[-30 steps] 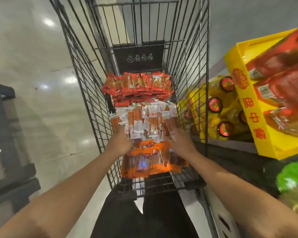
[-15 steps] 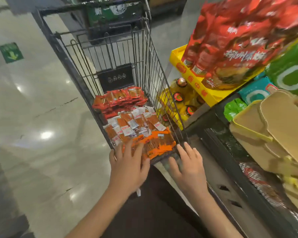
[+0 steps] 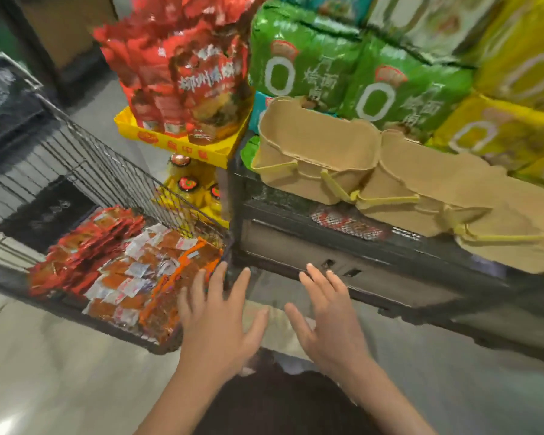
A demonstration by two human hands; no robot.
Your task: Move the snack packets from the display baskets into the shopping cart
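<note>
Bare, both your hands: the left hand (image 3: 215, 321) and the right hand (image 3: 328, 318) hold nothing, fingers straight and spread, palms down. Neither touches a packet.

Landmark: the shopping cart (image 3: 113, 180), black wire, at the left of the view.

- Your left hand hovers at the cart's near right corner, fingertips overlapping the wire rim and the edge of the load. Contact with the rim cannot be told through the blur.
- Your right hand is just right of the cart, clear of it, in front of the dark shelf unit (image 3: 374, 277).
- The snack packets (image 3: 129, 271) lie inside the cart on its floor in three bands: red ones farthest from you, white-labelled ones in the middle, orange ones nearest your left hand.
- The display baskets (image 3: 321, 158) are right of the cart, on top of the shelf unit: tan, with yellow-green handles folded down, standing side by side. What they contain cannot be seen from this angle.
- Beyond the cart's far right side, a yellow tray (image 3: 182, 146) carries large red bags (image 3: 182, 64).
- Below that tray, against the cart's right wall, yellow bottles with red caps (image 3: 187, 183).
- Behind the baskets, green packs (image 3: 299, 54) and yellow packs (image 3: 496, 130) are stacked.

Frame is motion-blurred; fine print unreadable.
</note>
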